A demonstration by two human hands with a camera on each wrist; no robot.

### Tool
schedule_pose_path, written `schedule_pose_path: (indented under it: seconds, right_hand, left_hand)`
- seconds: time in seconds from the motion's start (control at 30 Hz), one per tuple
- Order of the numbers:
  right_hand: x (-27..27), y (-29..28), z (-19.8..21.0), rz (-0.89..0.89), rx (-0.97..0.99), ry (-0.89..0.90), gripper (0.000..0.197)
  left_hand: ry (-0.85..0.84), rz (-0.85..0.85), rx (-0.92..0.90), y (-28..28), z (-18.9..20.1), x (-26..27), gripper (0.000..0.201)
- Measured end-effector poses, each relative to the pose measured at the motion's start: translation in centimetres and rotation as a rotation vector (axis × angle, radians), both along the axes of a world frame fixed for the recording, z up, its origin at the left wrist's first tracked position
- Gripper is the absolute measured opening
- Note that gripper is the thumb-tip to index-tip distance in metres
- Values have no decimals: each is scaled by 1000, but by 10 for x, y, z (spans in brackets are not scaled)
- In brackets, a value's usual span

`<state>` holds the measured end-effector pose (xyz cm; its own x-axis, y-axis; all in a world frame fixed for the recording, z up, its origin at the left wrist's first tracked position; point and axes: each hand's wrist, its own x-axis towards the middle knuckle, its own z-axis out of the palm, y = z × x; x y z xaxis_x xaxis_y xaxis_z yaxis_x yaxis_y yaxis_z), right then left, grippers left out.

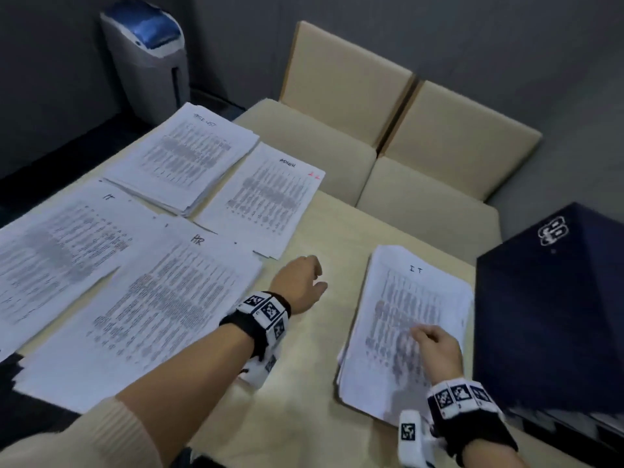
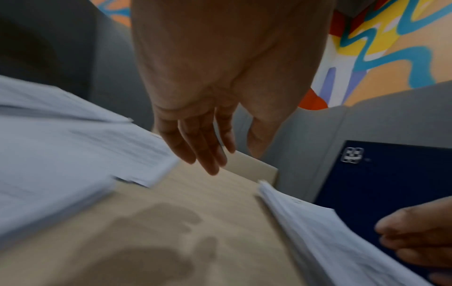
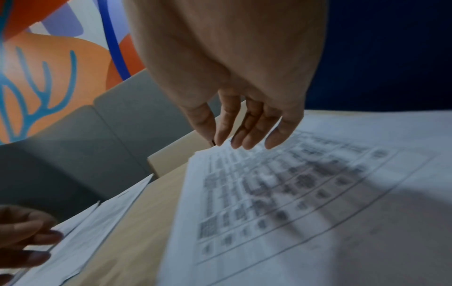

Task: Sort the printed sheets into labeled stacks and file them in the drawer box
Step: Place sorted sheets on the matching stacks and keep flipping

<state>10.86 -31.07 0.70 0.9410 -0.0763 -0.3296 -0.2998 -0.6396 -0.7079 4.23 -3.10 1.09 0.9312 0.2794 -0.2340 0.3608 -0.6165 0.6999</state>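
Sorting looks underway; the unsorted pile [image 1: 401, 325], topped by a sheet marked IT, lies at 4 o'clock beside the box [image 1: 553, 305]; the right hand [image 1: 435, 349] hovers over it, fingers loose, holding nothing; the left hand [image 1: 300, 285] hangs empty over the table [image 1: 314, 383]; next, I judge, that sheet goes to the IT stack [image 1: 60, 251] at 9 o'clock.

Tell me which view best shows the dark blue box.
Head view: the dark blue box shows its top, logo and position right of the IT stack. Left wrist shows one face with the logo; right wrist only a blue blur.

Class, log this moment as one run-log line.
left hand open above table | right hand open over IT stack | drawer box untouched
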Motion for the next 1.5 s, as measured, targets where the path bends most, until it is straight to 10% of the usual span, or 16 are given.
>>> schedule_pose_path:
  seconds: [0.43,0.87,1.27,1.5]
  right_hand:
    - [72,-96,-46,-99,-118,22,49]
    - [74,-84,-44,-46,-33,22,11]
    - [60,-93,-24,43,-41,-121,52]
    - [41,-91,-18,16,212,-75,34]
  left_hand:
    - [210,155,170,-150,-36,64,36]
    - [219,412,194,-116,-34,57,24]
    - [205,272,174,-93,-45,59,21]
    - [160,242,237,-96,-42,65,37]
